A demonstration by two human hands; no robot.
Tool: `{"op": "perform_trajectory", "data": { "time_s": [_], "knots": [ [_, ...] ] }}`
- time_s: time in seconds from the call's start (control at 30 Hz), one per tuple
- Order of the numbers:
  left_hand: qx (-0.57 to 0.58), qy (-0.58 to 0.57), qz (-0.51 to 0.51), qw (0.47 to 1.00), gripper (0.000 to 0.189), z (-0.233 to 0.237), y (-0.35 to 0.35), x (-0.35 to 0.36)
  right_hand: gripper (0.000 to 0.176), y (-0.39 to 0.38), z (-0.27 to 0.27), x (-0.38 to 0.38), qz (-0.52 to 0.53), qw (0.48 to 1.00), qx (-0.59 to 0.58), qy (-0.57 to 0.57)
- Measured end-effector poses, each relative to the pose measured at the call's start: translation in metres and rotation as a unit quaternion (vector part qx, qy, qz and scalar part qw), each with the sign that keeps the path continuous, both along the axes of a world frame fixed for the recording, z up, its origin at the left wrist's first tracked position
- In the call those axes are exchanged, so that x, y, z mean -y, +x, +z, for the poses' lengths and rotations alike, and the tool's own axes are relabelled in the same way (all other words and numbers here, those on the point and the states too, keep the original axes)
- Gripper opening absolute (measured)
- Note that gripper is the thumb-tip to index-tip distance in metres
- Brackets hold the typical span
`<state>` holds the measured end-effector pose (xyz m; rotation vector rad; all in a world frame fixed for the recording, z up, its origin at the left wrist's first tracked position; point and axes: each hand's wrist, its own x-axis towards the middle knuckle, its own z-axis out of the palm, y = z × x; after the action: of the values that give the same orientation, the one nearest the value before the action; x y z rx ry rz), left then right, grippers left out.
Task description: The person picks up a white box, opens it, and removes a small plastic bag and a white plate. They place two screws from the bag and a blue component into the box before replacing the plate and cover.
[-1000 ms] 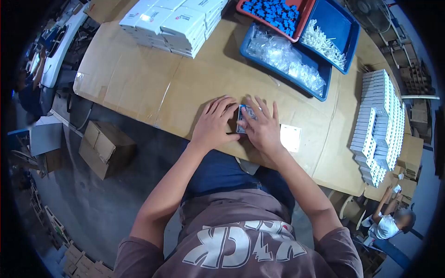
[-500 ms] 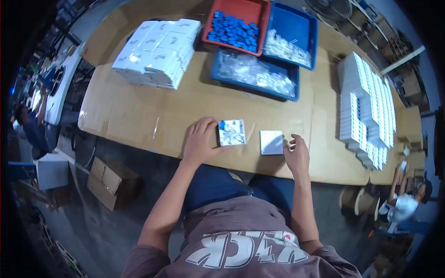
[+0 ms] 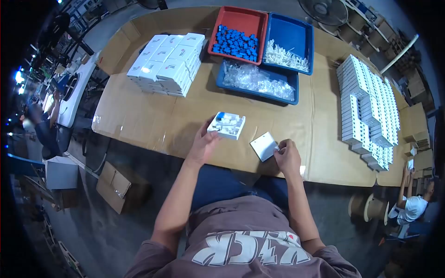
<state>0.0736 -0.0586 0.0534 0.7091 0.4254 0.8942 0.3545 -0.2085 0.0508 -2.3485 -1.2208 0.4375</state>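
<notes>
My left hand (image 3: 204, 143) grips the lower left edge of an open white box (image 3: 226, 125), tilted a little. Inside it lie white parts, clear plastic and a blue piece near its upper left. To the right, my right hand (image 3: 287, 156) pinches the right corner of a flat white square piece (image 3: 264, 146), which sits turned at an angle over the cardboard-covered table (image 3: 199, 125). The two white things are apart.
Stacked white boxes (image 3: 169, 62) stand back left. A red tray (image 3: 239, 15) holds blue parts, one blue tray (image 3: 289, 32) white pieces, another (image 3: 257, 94) clear bags. White units (image 3: 359, 99) are stacked right. People sit at far left and far right.
The open box is now lifted and tilted in my left hand. My right hand has closed on the square piece, which has turned and shifted slightly left.
</notes>
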Motion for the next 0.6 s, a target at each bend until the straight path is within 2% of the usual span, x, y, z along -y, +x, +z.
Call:
{"op": "perform_trajectory", "data": {
  "time_s": [0.03,0.07,0.17,0.23,0.43,0.53,0.6],
  "knots": [
    [0.054,-0.031,0.001,0.998,0.072,0.004,0.002,0.006,0.035,-0.002,0.0,0.0,0.008,1.0,0.002,-0.002],
    [0.052,-0.014,0.02,0.998,0.075,-0.004,0.004,0.009,0.037,-0.002,0.0,-0.002,0.015,1.0,0.005,0.0],
    [0.204,-0.133,-0.02,0.97,0.082,0.041,0.019,0.021,0.043,0.001,-0.007,-0.005,0.04,0.998,-0.034,-0.021],
    [0.231,-0.138,-0.045,0.962,0.079,0.052,0.025,0.02,0.041,0.002,0.0,-0.008,0.09,0.991,-0.088,-0.036],
    [0.297,-0.193,-0.104,0.929,0.071,0.058,0.034,0.008,0.034,-0.006,0.014,-0.007,0.049,0.96,-0.271,0.047],
    [0.304,-0.199,-0.114,0.925,0.071,0.06,0.042,0.002,0.044,-0.002,0.002,-0.006,0.075,0.949,-0.294,0.086],
    [0.303,-0.194,-0.116,0.926,0.071,0.065,0.047,0.0,0.046,-0.003,0.009,-0.007,0.064,0.935,-0.339,0.076]
  ]
}}
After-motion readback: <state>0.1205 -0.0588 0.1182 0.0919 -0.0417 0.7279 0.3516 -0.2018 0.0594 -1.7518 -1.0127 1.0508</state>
